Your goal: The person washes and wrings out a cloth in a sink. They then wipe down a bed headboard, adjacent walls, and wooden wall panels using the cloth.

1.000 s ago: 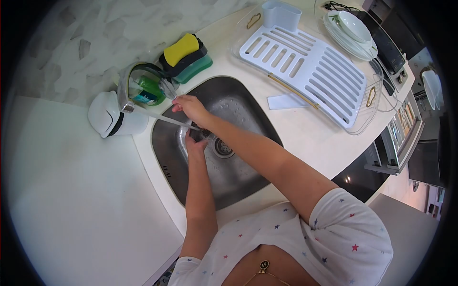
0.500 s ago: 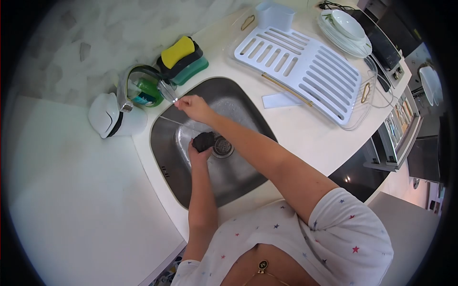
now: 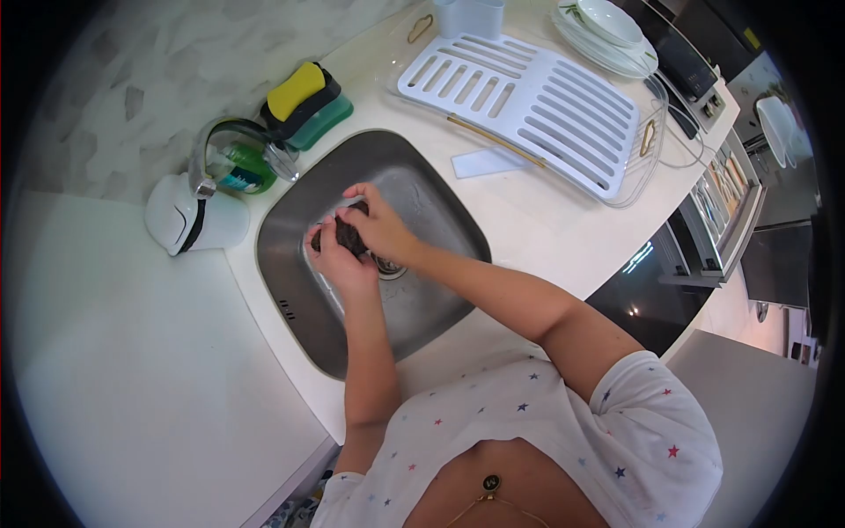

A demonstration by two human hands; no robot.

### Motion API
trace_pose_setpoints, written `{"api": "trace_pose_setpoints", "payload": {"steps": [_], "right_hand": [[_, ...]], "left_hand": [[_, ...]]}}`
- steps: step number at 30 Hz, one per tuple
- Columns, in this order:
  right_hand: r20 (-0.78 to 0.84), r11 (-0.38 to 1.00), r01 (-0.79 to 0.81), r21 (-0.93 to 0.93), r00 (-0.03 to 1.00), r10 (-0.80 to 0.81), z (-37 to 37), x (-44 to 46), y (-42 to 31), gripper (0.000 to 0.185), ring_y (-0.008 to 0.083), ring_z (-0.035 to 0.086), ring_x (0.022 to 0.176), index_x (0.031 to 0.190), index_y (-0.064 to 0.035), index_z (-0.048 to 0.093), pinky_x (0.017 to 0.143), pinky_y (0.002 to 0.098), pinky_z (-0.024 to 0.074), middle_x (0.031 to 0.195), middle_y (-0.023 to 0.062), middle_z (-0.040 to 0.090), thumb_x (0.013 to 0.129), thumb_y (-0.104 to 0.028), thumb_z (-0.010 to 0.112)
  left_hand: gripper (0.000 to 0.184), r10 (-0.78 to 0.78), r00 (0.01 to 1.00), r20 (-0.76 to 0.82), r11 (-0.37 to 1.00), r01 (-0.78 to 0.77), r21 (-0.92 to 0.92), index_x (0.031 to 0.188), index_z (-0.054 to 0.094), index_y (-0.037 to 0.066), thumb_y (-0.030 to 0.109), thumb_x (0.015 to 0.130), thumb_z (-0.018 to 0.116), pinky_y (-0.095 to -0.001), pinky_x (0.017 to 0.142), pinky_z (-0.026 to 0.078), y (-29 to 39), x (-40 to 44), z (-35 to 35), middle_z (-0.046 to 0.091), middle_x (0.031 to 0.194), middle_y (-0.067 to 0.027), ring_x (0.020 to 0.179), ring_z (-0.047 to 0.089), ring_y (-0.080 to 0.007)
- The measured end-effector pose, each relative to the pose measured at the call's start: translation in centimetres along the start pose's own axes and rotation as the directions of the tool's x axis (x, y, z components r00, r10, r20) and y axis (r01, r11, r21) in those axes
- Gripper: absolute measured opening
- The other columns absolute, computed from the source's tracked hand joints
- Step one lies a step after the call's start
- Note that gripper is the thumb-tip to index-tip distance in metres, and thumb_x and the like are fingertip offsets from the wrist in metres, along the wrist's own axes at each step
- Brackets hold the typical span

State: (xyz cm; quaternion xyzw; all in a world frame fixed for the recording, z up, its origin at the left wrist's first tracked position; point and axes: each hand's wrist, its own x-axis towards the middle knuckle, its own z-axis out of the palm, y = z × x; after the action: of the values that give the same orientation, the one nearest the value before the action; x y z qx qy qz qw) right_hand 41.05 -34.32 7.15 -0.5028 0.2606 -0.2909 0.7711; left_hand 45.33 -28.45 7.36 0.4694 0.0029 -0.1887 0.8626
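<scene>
Over the steel sink (image 3: 299,334), both of my hands are around a dark, crumpled wad (image 3: 350,234), perhaps a cloth or scouring pad. From below and the left, my left hand (image 3: 341,264) cups it with the fingers curled up its side. My right hand (image 3: 384,231) grips it from the right, fingers bent over the top. Much of the wad is hidden by the fingers. Just beneath the hands, the drain (image 3: 390,267) shows in part. The chrome faucet (image 3: 204,167) arches at the sink's upper left corner; no water stream is visible from it.
Behind the sink stand a green soap bottle (image 3: 242,169) and a green sponge holder (image 3: 324,123) with a yellow-black sponge (image 3: 297,91). A white lidded container (image 3: 189,216) is at left. To the right lie a dish rack (image 3: 519,97) and stacked plates (image 3: 607,53).
My right hand has come down from the faucet to join my left hand on the dark wad. The thin water stream seen earlier no longer shows. The view has shifted slightly.
</scene>
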Motion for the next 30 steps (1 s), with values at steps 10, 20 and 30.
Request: {"api": "trace_pose_setpoints", "payload": {"steps": [10, 20, 30], "right_hand": [[0.262, 0.989, -0.044, 0.142, 0.965, 0.005, -2.4, -0.2, -0.5, 0.03, 0.0144, 0.056, 0.098, 0.109, -0.0031, 0.053, 0.085, 0.0294, 0.0441, 0.103, 0.0082, 0.059, 0.084, -0.017, 0.064], [0.15, 0.79, -0.149, 0.595, 0.986, 0.073, -0.9, -1.1, -3.9, 0.03, 0.0114, 0.058, 0.08, 0.113, -0.0048, 0.05, 0.074, 0.0252, 0.0483, 0.091, 0.0052, 0.058, 0.087, -0.016, 0.061], [0.749, 0.89, -0.455, -0.03, 0.58, 0.321, -3.0, 2.4, -6.0, 0.029, 0.0073, 0.05, 0.07, 0.114, -0.0088, 0.056, 0.064, 0.0216, 0.0436, 0.078, -0.0004, 0.049, 0.094, -0.029, 0.05]], "left_hand": [[0.025, -0.507, 0.862, 0.005, 0.838, 0.494, -0.233, 0.107, 0.048, 0.002, 0.023, 0.094, 0.046, -0.0412, 0.088, 0.05, 0.4, 1.7, -1.4, 0.058, 0.1, -0.0119, 0.096, 0.059, -0.0241], [0.011, 0.407, 0.851, 0.331, 0.779, -0.513, 0.36, 0.097, 0.053, 0.002, 0.008, 0.089, 0.057, -0.0377, 0.086, 0.047, 2.5, -4.1, 3.1, 0.058, 0.099, -0.0086, 0.098, 0.057, -0.0252], [0.016, 0.227, 0.047, 0.973, -0.002, -0.999, 0.049, 0.067, 0.06, 0.01, -0.002, 0.056, 0.063, -0.0345, 0.079, 0.044, 3.7, -4.4, 2.6, 0.06, 0.085, -0.0025, 0.088, 0.058, -0.022]]}}
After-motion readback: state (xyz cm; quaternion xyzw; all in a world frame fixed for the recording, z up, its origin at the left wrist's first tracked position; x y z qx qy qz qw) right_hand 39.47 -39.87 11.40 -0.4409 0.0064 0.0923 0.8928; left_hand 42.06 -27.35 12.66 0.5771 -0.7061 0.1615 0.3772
